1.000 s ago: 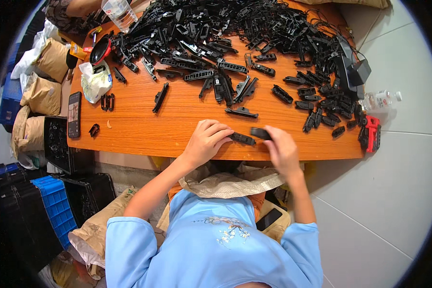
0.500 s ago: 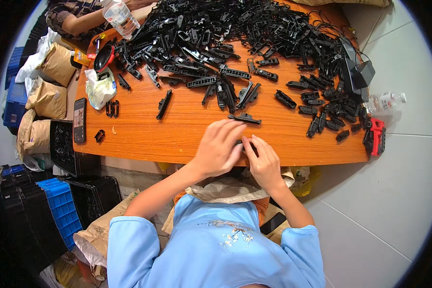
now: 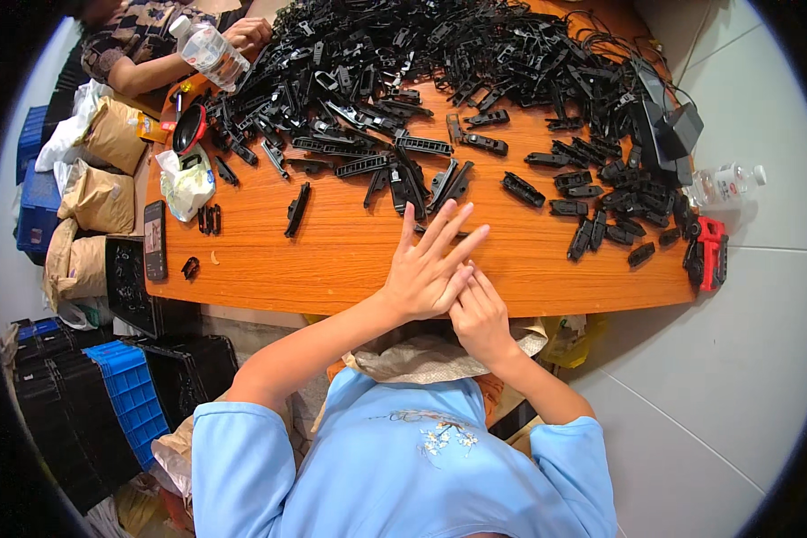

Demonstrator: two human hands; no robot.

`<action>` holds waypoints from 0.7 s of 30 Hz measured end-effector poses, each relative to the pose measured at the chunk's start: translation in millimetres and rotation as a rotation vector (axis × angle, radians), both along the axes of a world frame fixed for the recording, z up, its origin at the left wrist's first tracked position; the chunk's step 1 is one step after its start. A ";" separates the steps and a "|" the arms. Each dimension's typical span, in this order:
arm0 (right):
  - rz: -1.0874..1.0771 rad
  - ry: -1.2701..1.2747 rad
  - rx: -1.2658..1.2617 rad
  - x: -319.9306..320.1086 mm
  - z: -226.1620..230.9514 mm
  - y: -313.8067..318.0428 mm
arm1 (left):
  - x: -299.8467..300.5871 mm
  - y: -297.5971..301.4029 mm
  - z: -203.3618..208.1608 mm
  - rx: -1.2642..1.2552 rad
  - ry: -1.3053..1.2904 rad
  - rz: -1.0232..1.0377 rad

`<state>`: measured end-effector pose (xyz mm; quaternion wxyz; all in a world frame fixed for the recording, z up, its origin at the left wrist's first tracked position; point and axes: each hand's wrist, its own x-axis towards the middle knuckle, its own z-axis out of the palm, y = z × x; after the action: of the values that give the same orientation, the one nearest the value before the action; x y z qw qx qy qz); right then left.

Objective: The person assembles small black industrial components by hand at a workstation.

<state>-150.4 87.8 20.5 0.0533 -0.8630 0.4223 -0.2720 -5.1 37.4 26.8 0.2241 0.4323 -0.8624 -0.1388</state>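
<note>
Above the table's near edge my two hands meet. My left hand [image 3: 424,273] has its fingers stretched out and spread, its thumb against my right fingers. My right hand [image 3: 481,318] is closed, fingers bent together by the left thumb; whatever is between them is hidden. Just beyond, partly covered by my left fingers, lies a black plastic clip-like part [image 3: 460,235]. Farther off are ribbed black strips [image 3: 363,166] and a single long black part [image 3: 298,210] to the left. A cluster of short black pieces [image 3: 581,235] lies to the right.
A large heap of black plastic parts [image 3: 439,54] covers the far side of the wooden table [image 3: 332,278]. Left stand a phone [image 3: 155,240], a white plastic bag [image 3: 188,184] and a bottle [image 3: 211,52] near another person's hand [image 3: 247,34]. A red-black tool [image 3: 710,254] sits at the right corner.
My left hand has opened, its fingers spreading upward over the part in front. My right hand has shifted slightly down. The other person's hand now shows beside the bottle, which has shifted left.
</note>
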 end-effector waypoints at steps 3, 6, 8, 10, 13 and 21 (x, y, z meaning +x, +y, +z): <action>0.000 -0.006 0.033 -3.9 -9.0 1.5 | -2.3 0.4 -4.9 -0.016 -0.041 0.030; -0.008 -0.040 0.062 -5.5 -12.7 -1.8 | -3.7 0.2 -2.2 -0.033 0.004 0.072; 0.034 -0.068 0.072 -12.1 -8.0 11.5 | 1.3 8.0 0.0 -0.080 0.037 0.160; 0.075 -0.094 0.086 -20.4 -6.7 21.4 | 17.9 -1.4 -11.8 -0.196 0.100 0.246; 0.240 0.038 0.064 -30.5 2.5 37.3 | 42.6 -9.5 -21.3 -0.385 -0.033 0.127; -0.334 -0.033 -0.111 -51.5 20.0 -77.2 | 50.2 14.6 -21.0 -0.337 0.062 0.023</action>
<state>-201.9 10.6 40.4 -0.0333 -0.7779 0.5432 -0.3141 45.1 52.0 5.8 0.3216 0.3940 -0.8610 -0.0030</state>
